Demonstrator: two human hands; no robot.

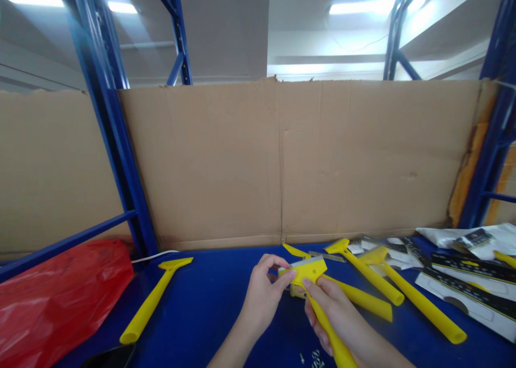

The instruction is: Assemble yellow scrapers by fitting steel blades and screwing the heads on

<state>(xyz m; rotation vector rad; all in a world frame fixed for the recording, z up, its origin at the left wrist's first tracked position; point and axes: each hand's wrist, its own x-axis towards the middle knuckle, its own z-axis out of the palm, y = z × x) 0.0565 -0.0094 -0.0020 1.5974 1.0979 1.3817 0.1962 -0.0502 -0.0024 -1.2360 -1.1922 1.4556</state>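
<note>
A yellow scraper (316,271) with a flat wide head and a thick handle is held up over the blue table, at the lower middle. A grey blade strip shows along the head's top edge. My left hand (264,290) pinches the head's left end between thumb and fingers. My right hand (332,309) wraps round the neck and upper handle, its thumb on the face of the head. Partly hidden behind the hands, a small yellowish object (297,291) lies on the table. Small metal screws and nuts (317,360) lie below, near the bottom edge.
One yellow scraper (151,303) lies at left, several more (423,303) at right. Black-and-white packages (471,298) and clear plastic (484,236) cover the far right. A red bag (64,298) and a dark object (108,357) sit at left. Cardboard (221,164) stands behind the table (193,314).
</note>
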